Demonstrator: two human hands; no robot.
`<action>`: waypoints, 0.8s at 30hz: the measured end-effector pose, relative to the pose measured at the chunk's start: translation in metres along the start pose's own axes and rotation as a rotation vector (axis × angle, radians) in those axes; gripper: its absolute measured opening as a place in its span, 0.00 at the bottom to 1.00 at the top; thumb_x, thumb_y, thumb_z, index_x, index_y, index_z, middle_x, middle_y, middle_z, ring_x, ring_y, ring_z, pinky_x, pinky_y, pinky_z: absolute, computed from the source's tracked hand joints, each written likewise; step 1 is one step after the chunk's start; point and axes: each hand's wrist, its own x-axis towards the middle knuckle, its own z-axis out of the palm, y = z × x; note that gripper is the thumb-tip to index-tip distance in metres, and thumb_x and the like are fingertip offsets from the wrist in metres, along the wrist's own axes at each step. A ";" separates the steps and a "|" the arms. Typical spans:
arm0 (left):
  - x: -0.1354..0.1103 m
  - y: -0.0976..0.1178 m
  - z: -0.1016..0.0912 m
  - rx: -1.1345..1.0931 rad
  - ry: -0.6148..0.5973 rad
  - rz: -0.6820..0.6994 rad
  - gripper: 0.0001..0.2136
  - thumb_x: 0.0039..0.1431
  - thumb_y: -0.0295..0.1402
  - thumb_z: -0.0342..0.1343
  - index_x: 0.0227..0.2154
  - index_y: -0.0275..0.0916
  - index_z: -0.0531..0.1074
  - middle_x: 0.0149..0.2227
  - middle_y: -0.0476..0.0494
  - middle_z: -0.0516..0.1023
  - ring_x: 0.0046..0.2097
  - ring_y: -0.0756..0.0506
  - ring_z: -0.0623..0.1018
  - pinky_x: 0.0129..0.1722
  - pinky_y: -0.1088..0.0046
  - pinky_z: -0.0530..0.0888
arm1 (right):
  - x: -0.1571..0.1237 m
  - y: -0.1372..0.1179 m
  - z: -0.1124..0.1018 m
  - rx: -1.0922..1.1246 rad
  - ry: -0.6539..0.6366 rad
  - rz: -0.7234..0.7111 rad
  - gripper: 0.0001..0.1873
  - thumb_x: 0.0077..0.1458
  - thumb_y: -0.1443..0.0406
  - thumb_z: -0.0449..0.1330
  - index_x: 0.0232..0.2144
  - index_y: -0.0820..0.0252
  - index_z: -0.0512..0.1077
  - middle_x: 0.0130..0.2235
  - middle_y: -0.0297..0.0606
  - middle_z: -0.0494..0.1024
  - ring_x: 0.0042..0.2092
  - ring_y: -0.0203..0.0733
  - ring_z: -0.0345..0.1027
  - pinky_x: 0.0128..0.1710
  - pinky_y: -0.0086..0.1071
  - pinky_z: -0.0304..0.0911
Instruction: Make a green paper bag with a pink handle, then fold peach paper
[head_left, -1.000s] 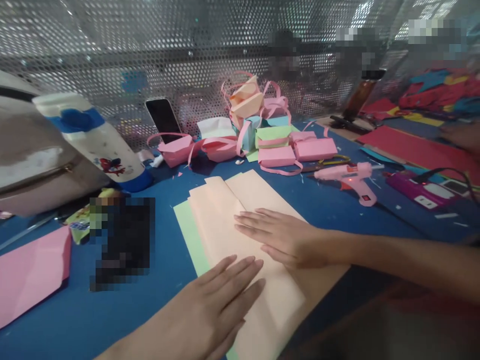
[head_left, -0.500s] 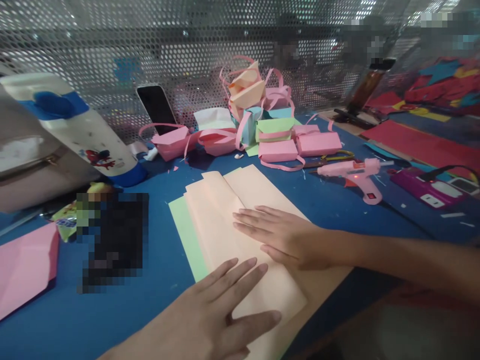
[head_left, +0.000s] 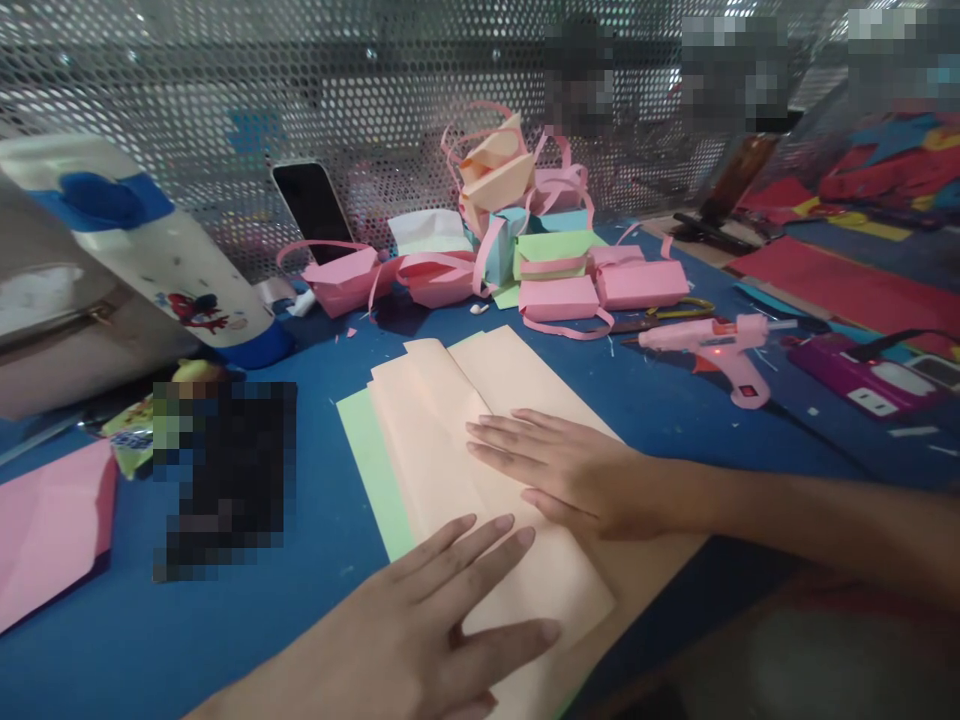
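A folded sheet of peach paper [head_left: 435, 430] lies in front of me, on top of more peach paper [head_left: 517, 370] and a green sheet [head_left: 367, 450] that shows at the left edge. My left hand [head_left: 427, 620] rests flat on the near part of the fold, fingers spread and thumb out to the right. Farther up, my right hand [head_left: 562, 470] lies flat across the folded edge, its fingers pointing left. Neither hand grips anything. Part of the paper is hidden beneath both hands.
Small pink paper bags [head_left: 559, 300] and other coloured ones stand at the back by a perforated metal panel [head_left: 405, 110]. To the right are a pink glue gun [head_left: 720, 345] and a purple power strip [head_left: 862, 375]. A white-and-blue bottle [head_left: 187, 270], a phone [head_left: 311, 205] and pink paper [head_left: 56, 530] are left.
Both hands and the folded paper stay in nearly the same place. Only the view has shifted very slightly.
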 end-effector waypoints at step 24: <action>0.002 -0.001 0.007 -0.020 0.074 -0.006 0.28 0.61 0.25 0.57 0.63 0.48 0.64 0.70 0.38 0.54 0.69 0.32 0.59 0.63 0.50 0.65 | -0.001 0.000 0.000 0.050 0.009 -0.013 0.30 0.70 0.64 0.44 0.70 0.71 0.47 0.72 0.48 0.45 0.73 0.44 0.34 0.71 0.47 0.35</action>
